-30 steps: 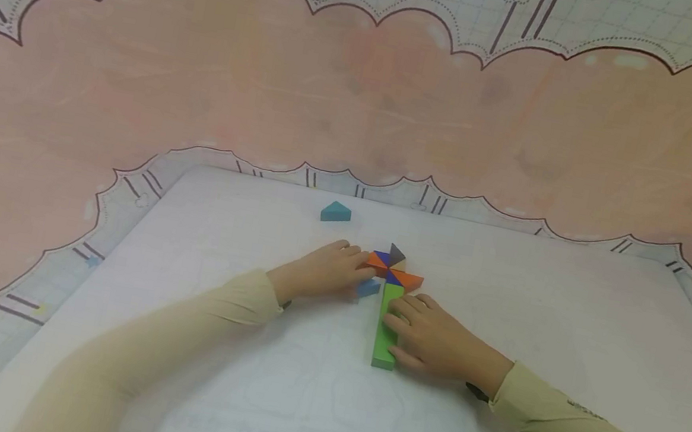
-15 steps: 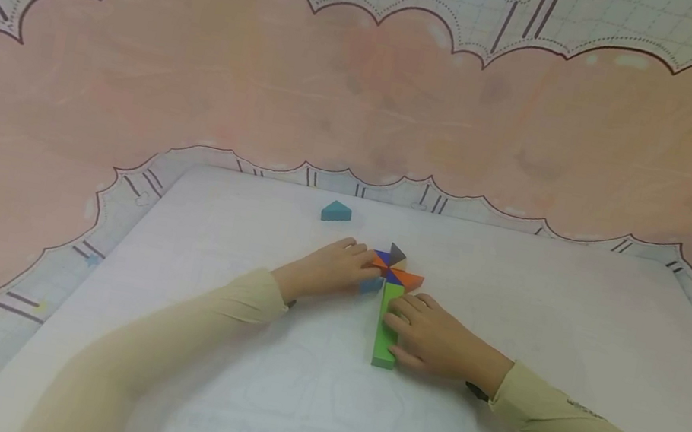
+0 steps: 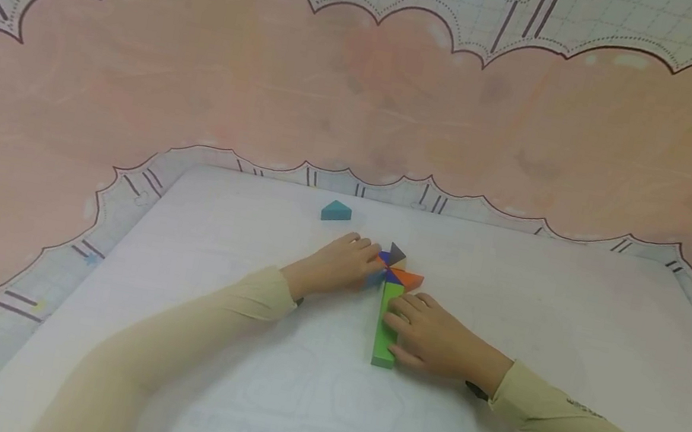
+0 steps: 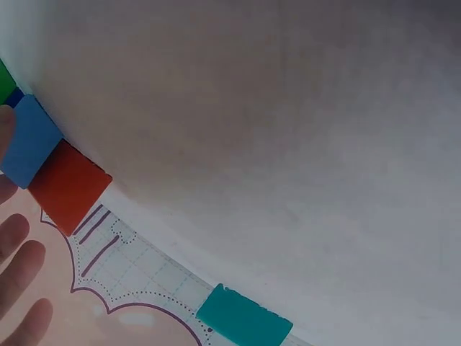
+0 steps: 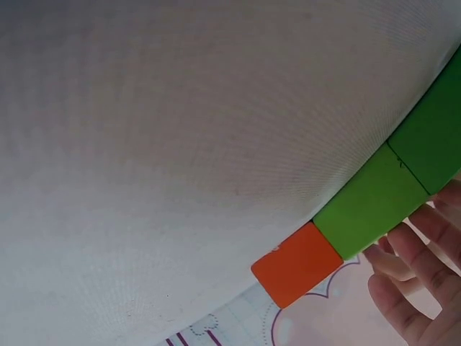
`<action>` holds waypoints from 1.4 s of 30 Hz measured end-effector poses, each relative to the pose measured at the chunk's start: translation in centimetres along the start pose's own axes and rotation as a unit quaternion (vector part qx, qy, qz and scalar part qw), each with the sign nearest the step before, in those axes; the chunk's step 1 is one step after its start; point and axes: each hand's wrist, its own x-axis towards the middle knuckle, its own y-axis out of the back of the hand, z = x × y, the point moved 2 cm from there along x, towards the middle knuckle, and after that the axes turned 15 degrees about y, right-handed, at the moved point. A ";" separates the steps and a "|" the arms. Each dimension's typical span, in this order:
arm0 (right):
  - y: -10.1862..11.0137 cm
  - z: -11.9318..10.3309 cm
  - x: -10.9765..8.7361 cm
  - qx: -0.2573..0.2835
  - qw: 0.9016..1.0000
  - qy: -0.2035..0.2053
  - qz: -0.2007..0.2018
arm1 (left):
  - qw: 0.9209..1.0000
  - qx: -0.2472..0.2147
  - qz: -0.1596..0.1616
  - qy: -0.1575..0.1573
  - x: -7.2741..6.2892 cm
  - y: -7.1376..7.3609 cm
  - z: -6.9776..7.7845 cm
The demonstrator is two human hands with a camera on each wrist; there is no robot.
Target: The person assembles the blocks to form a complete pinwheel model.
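Note:
My left hand [image 3: 337,265] pinches a light blue triangular block [image 4: 32,140] at the left side of a small pinwheel of triangular blocks. In the left wrist view it lies against a red-orange block [image 4: 70,186]. The pinwheel's dark grey block [image 3: 396,255] points away at the top, and an orange block [image 3: 413,279] juts out at its right. Below them, two green blocks in line form a stem; the light green one [image 5: 371,202] adjoins the dark green one [image 5: 426,119]. My right hand [image 3: 436,336] rests its fingers on this stem from the right.
A teal triangular block [image 3: 336,211] lies alone near the far edge of the white table [image 3: 546,305]. Beyond that edge hangs a pink and white patterned cloth [image 3: 366,104].
My left hand has moved slightly right and away from me, bringing the light blue block up against the pinwheel's left side. The right hand stays where it was.

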 end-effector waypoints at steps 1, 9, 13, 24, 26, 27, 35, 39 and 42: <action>0.0 0.0 0.0 0.000 1.000 0.000 0.000 | 1.000 -0.001 0.003 0.001 0.0 -0.1 0.0; -0.1 0.1 0.0 -0.007 1.000 0.001 0.005 | 1.000 -0.013 0.005 0.003 0.1 -0.2 -0.2; -0.1 0.0 0.1 -0.006 1.000 0.000 0.006 | 0.999 -0.032 -0.021 0.007 0.0 0.3 -0.6; 0.2 -0.2 0.1 -0.004 1.000 -0.003 0.003 | 0.991 -0.056 -0.084 0.086 -0.2 0.2 -6.9; 0.2 -0.2 0.1 -0.003 1.000 -0.005 0.001 | 0.990 -0.056 -0.081 0.098 -0.1 0.0 -8.1; 0.2 -0.2 0.1 -0.005 1.000 -0.005 0.000 | 0.988 -0.062 -0.087 0.110 0.0 -0.1 -8.7; -0.2 -0.1 0.0 -0.002 1.000 -0.007 -0.008 | 0.973 -0.063 -0.132 0.177 1.3 -1.7 -11.2; -0.1 -0.2 0.0 0.004 1.000 -0.007 -0.008 | 0.972 -0.053 -0.128 0.188 2.0 -3.3 -12.1; -0.1 -0.2 0.0 0.004 1.000 -0.005 -0.005 | 0.971 -0.041 -0.129 0.197 2.2 -4.1 -12.4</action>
